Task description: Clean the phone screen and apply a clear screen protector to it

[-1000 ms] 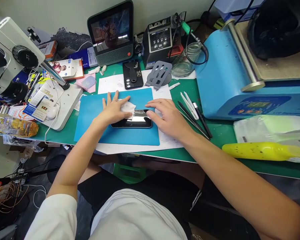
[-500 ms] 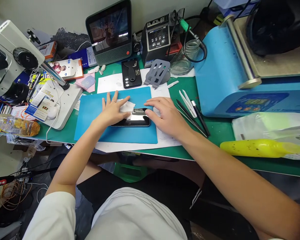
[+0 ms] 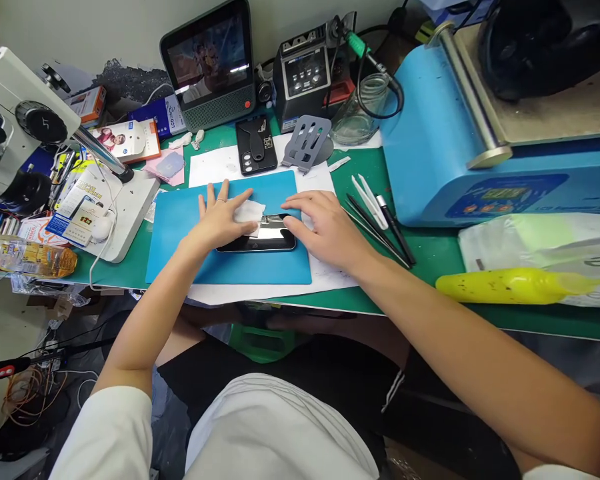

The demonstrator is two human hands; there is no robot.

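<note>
A black smartphone [image 3: 275,241] with a glossy screen lies lengthwise on a blue mat [image 3: 180,257]. My left hand [image 3: 219,220] rests over its left part with the fingers spread. Under the thumb and palm of that hand is a crumpled white wipe [image 3: 250,212], partly on the screen and partly on the mat. At the phone's right end is my right hand [image 3: 323,223], its fingers extended and its thumb apart from them, at the upper right corner of the phone. Whether that thumb presses the phone I cannot tell.
Tweezers [image 3: 373,200] and a black pen-like tool [image 3: 397,230] lie right of the mat. Behind stand a soldering station [image 3: 303,87], a glass jar [image 3: 357,120] and a smart display [image 3: 210,67]. A microscope [image 3: 45,120] is left; a blue machine [image 3: 430,147] and yellow bottle [image 3: 500,287] are right.
The view has shifted slightly, so the bench items appear a little farther left. Both hands, the wipe and the phone keep nearly the same places relative to each other.
</note>
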